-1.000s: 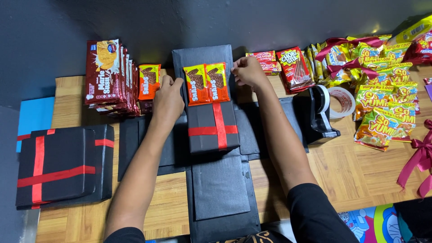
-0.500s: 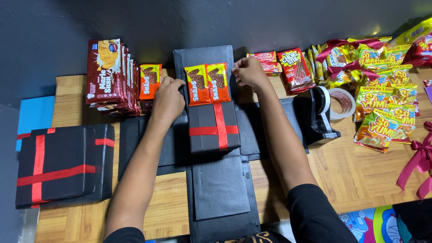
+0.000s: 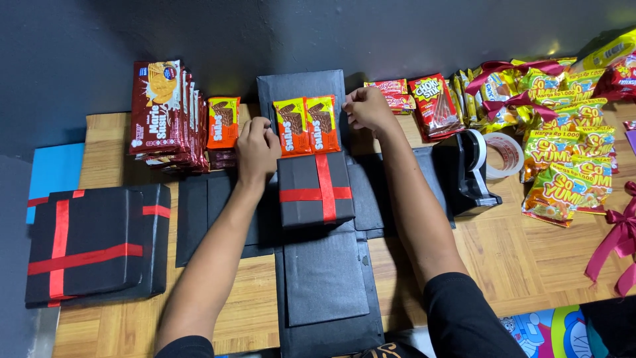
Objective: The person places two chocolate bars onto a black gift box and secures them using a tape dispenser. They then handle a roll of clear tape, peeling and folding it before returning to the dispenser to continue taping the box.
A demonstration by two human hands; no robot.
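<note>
Two orange wafer packets (image 3: 307, 124) lie side by side on the far flap of an unfolded black card box (image 3: 324, 292), just behind a small black gift box (image 3: 315, 189) crossed with red ribbon that sits at the middle of the flaps. The left hand (image 3: 257, 147) rests knuckles-up at the left edge of the packets, fingers curled under so that what they press or pinch is hidden; whether it grips anything cannot be told. The right hand (image 3: 366, 108) is loosely clenched at the packets' upper right corner, its fingertips tucked out of sight against the flap edge. A third orange packet (image 3: 223, 123) stands apart to the left, beside a row of red biscuit packs (image 3: 165, 113). A larger black ribboned lid (image 3: 93, 245) lies at the left end of the wooden desk (image 3: 530, 265). Right of the arms stand a black tape dispenser (image 3: 472, 174) and a heap of yellow snack bags (image 3: 570, 166), partly cut off by the frame edge.
</note>
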